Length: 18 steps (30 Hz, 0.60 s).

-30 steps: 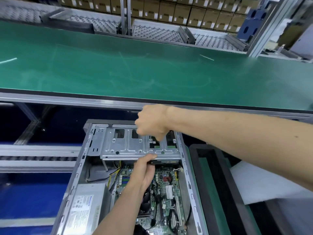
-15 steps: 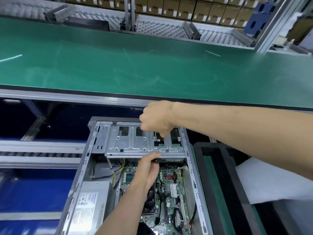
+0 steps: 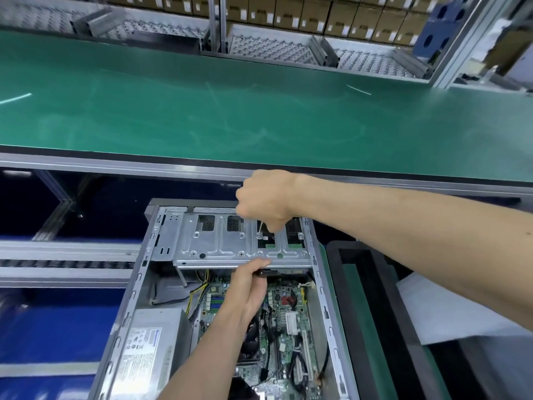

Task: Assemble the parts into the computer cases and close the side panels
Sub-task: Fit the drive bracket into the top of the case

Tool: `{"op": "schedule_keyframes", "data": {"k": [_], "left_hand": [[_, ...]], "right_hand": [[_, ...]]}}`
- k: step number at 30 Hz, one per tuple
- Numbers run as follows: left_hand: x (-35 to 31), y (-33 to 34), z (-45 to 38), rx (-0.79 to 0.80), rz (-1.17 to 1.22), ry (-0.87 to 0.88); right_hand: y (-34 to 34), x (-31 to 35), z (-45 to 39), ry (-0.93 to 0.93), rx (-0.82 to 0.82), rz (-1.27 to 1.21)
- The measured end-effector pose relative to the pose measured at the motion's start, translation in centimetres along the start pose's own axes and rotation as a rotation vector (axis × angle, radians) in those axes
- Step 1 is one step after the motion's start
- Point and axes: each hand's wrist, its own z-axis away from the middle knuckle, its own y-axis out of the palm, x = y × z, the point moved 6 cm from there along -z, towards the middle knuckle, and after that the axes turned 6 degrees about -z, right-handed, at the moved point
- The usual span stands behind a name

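Case [image 3: 138, 284], stamped grey steel, open: right hand [image 3: 265, 197] fists a thin screwdriver [image 3: 260, 228] over the bracket [image 3: 230, 243]; left hand [image 3: 248, 284] pinches the drive [image 3: 285, 273] beneath.

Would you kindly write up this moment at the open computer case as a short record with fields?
case: computer case lies open, side panel off
drive cage: metal drive cage spans the far end of the case
right hand: right hand in a fist grip on a thin tool, tip down on a screw spot on the cage
left hand: left hand holds a dark drive under the cage's near edge
inside: power supply at near left, circuit board at right
beyond: green belt
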Motion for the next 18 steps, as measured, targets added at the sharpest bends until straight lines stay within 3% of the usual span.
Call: {"op": "schedule_keyframes", "data": {"k": [8,14,18], "left_hand": [[0.0,-0.6,-0.2,-0.085,-0.034,0.013],[-0.2,-0.6,0.5,-0.124,-0.079,0.008],[-0.9,-1.0,2.4,-0.226,-0.124,0.079]], "right_hand": [[0.1,-1.7,-1.1,0.385,0.035,-0.465],[2.2,-0.4,3.2,0.478,-0.135,-0.495],[6.9,1.0,6.7,0.678,-0.251,-0.817]]}}
